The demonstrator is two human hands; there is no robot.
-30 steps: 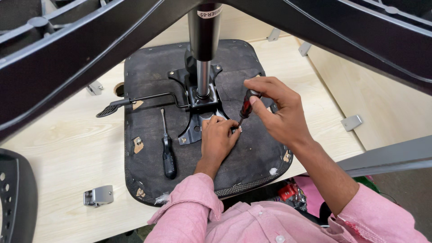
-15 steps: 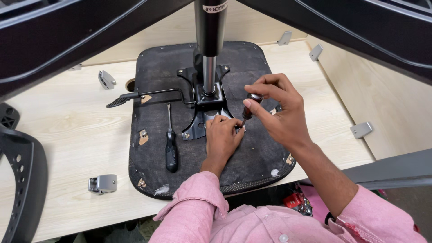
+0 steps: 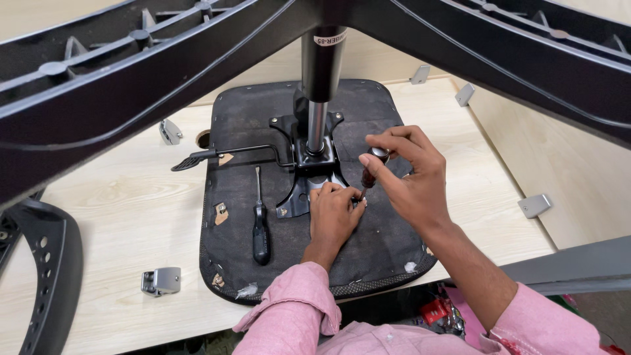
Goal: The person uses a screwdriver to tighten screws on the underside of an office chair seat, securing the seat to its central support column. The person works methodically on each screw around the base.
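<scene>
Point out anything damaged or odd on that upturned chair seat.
The black seat underside has torn patches of covering: pale spots show near its left edge and front edge. A spare black screwdriver lies loose on it.

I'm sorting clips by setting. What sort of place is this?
Probably a furniture assembly workbench: an upturned chair seat lies on a pale wooden table, a spare screwdriver lies on the seat, and metal brackets are scattered about.

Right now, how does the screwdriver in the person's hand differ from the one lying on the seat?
The held screwdriver stands tilted, nearly upright, tip down by the metal bracket; the loose screwdriver lies flat on the seat underside. The held one has a dark reddish handle in the right hand; the loose one's is black, untouched. The left hand steadies the held one's tip. Both have slim metal shafts.
</scene>
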